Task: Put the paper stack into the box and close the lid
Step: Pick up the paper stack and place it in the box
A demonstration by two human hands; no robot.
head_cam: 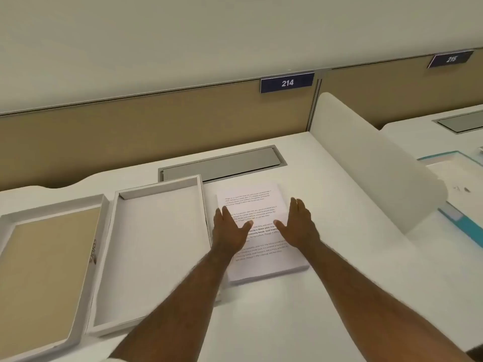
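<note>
A stack of printed white paper (264, 259) lies flat on the white desk, right of centre. My left hand (230, 231) hovers over the stack's left side, fingers apart, holding nothing. Over the stack's right side my right hand (300, 226) is likewise spread, palm turned inward. Just left of the stack sits a shallow white box (156, 246), open and with nothing inside. Further left lies the lid (47, 273), upside down, with a tan inner face and white rim.
A grey cable hatch (222, 165) is set into the desk behind the box. A white curved divider (371, 163) rises on the right. A tan partition (156, 126) with a "214" sign (287, 82) runs along the back. Teal-edged items (462, 223) lie on the neighbouring desk.
</note>
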